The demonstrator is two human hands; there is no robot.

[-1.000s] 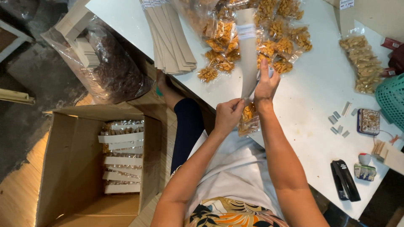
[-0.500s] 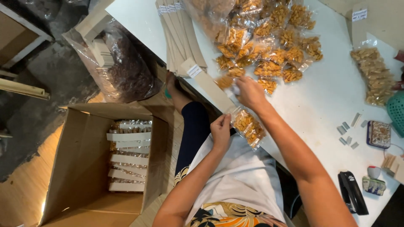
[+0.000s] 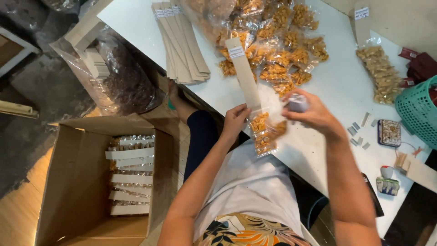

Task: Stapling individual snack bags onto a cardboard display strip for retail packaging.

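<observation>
My left hand point(image 3: 234, 120) pinches the top of a clear snack bag point(image 3: 266, 132) filled with orange-brown pieces, where a long beige card strip point(image 3: 243, 73) meets it. The strip lies on the white table point(image 3: 327, 86) and points away from me. My right hand point(image 3: 314, 114) hovers just right of the bag, closed around a small grey object point(image 3: 297, 102) that is blurred; I cannot tell what it is.
A stack of card strips point(image 3: 182, 45) and a pile of filled snack bags point(image 3: 282, 45) lie further back. An open cardboard box point(image 3: 77, 182) with packed bags point(image 3: 129, 177) stands on the floor at left. At right are a green basket point(image 3: 416, 109) and a small tin point(image 3: 390, 132).
My right hand left the strip, moved right and now grips a small grey object. The strip has swung to point away from me. My left hand stays on the bag's top.
</observation>
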